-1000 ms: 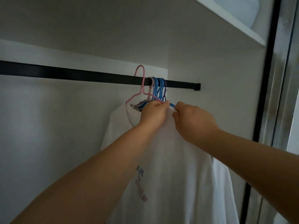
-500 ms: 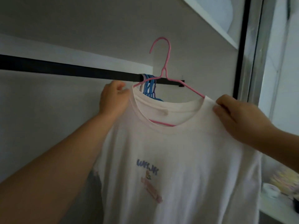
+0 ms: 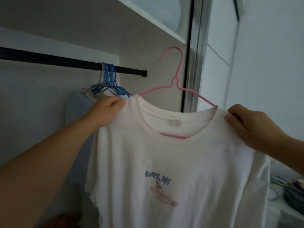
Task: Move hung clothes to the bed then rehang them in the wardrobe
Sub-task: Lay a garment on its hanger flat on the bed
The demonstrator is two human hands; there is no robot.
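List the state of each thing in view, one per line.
White T-shirt: on the pink hanger, held up by both shoulders.
Pink hanger: off the rail, hook free in the air.
Blue hangers: hooked on the rail, bunched together.
Rail: fixed in the wardrobe.
Left hand: grips one shoulder.
Right hand: grips the other.

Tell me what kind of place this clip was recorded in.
Most likely a bedroom, seen from inside an open wardrobe: a black hanging rail carries a bunch of blue hangers, a white shelf runs above, and both hands hold a white T-shirt on a pink hanger.
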